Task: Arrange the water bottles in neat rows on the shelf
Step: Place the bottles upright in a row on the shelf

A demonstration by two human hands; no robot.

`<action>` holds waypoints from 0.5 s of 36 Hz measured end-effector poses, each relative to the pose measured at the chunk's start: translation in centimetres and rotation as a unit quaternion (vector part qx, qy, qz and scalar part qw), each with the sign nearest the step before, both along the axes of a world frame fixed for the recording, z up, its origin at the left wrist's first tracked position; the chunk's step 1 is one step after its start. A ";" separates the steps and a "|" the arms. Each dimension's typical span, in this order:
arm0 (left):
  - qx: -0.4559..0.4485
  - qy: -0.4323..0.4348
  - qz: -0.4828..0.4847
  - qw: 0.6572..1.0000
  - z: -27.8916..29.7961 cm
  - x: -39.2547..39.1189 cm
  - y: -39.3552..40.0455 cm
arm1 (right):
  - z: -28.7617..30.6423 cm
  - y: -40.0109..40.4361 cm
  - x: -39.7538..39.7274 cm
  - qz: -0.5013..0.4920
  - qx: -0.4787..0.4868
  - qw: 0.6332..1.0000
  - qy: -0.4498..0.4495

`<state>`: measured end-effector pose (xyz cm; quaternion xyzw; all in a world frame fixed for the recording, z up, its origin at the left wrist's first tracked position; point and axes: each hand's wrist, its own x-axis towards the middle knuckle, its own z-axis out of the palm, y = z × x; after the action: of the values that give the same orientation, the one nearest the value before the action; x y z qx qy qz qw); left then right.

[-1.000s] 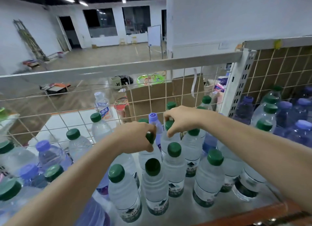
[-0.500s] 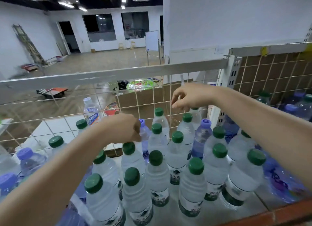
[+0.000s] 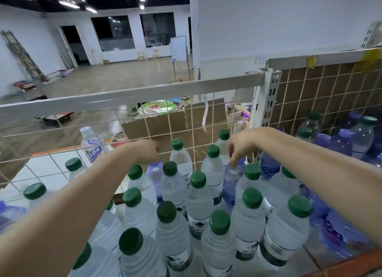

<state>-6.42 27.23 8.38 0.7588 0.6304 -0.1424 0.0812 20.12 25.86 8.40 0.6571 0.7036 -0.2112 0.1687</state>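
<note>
Green-capped clear water bottles (image 3: 248, 216) stand crowded upright on the white shelf (image 3: 316, 258), roughly in rows, their labels bearing a dark mountain emblem with writing too small to read; the left hand (image 3: 147, 150) reaches to the back by the wire mesh panel (image 3: 192, 119), fingers curled over the top of a purple-tinted bottle (image 3: 155, 173), though whether they actually clasp it cannot be told; the right hand (image 3: 244, 144) hangs with fingers spread downward, fingertips (image 3: 233, 163) touching the shoulder of another purple bottle (image 3: 232, 179), not closed around it; behind the mesh stands a white-capped bottle (image 3: 92, 146) with a blue label, its lettering blurred; more purple bottles (image 3: 341, 140) fill the neighbouring bay at right.
</note>
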 end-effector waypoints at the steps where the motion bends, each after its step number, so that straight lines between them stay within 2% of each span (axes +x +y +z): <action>1: -0.015 -0.005 0.000 1.000 -0.2 0.2 0.0 | -0.2 0.1 0.1 -0.001 -0.007 1.000 -0.003; 6: -0.043 -0.022 0.012 0.999 -1.1 0.6 0.2 | -0.8 0.3 0.4 -0.001 -0.017 1.000 0.000; 11: 0.000 -0.036 0.012 0.999 -1.6 0.3 0.2 | -0.7 -0.6 0.7 0.011 0.021 1.000 0.016; 18: 0.096 -0.115 0.023 0.988 -0.8 -1.0 -0.3 | 0.3 -2.7 1.4 0.004 0.113 0.991 0.068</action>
<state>-7.43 26.92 7.62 0.7600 0.6445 0.0089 0.0835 21.51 23.15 8.69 0.6536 0.7353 -0.1734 0.0461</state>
